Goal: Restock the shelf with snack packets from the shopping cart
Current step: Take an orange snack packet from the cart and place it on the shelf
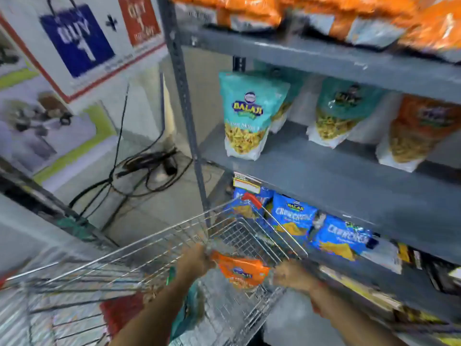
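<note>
An orange snack packet (pixel 240 270) hangs over the wire shopping cart (pixel 149 248), held at both ends. My left hand (pixel 197 258) grips its left edge and my right hand (pixel 289 274) grips its right edge. A teal packet (pixel 185 313) and a red one (pixel 119 313) lie lower in the cart. The grey metal shelf (pixel 336 176) stands to the right. On its middle level stand teal packets (pixel 245 116) and an orange packet (pixel 419 131). The view is blurred.
Blue chip packets (pixel 294 218) fill the level below, orange bags (pixel 249 11) the top one. A grey shelf post (pixel 184 101) rises just beyond the cart. Black cables (pixel 144 168) coil on the floor at the left, under a promotional poster (pixel 82 38).
</note>
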Motion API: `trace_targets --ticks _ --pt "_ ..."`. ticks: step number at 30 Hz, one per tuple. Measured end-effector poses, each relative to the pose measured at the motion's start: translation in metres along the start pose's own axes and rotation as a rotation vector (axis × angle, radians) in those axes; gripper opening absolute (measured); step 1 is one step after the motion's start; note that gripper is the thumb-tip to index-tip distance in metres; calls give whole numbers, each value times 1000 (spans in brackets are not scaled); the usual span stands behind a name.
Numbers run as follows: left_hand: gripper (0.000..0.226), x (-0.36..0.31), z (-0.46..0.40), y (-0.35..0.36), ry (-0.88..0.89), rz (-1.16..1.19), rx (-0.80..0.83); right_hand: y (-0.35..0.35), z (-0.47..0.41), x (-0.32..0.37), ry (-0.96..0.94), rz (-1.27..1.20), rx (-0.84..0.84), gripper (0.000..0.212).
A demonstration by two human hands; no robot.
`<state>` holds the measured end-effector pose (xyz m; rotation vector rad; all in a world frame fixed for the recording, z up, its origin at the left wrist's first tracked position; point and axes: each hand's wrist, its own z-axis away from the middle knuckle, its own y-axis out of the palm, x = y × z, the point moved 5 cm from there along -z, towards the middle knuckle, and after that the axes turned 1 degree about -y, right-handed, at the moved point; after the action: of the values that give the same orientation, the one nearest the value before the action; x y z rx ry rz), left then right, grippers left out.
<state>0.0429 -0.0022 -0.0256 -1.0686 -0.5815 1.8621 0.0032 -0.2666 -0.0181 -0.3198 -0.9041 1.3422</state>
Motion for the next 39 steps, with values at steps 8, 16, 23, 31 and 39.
trace_targets --ticks 8,16,23,31,39 --pt "62 36 -53 108 -315 418 126 35 -75 -36 102 -62 55 46" --pt "10 16 -54 102 -407 444 -117 41 -103 -57 169 -367 -90 22" --pt "17 -5 -38 80 -339 494 -270 14 -90 -60 191 -576 -269 14" --pt "32 -79 31 -6 17 635 -539 -59 6 -31 -24 -843 -694 28" --pt "31 -202 123 -126 507 749 -679 -178 182 3 -216 -922 -1123 50"
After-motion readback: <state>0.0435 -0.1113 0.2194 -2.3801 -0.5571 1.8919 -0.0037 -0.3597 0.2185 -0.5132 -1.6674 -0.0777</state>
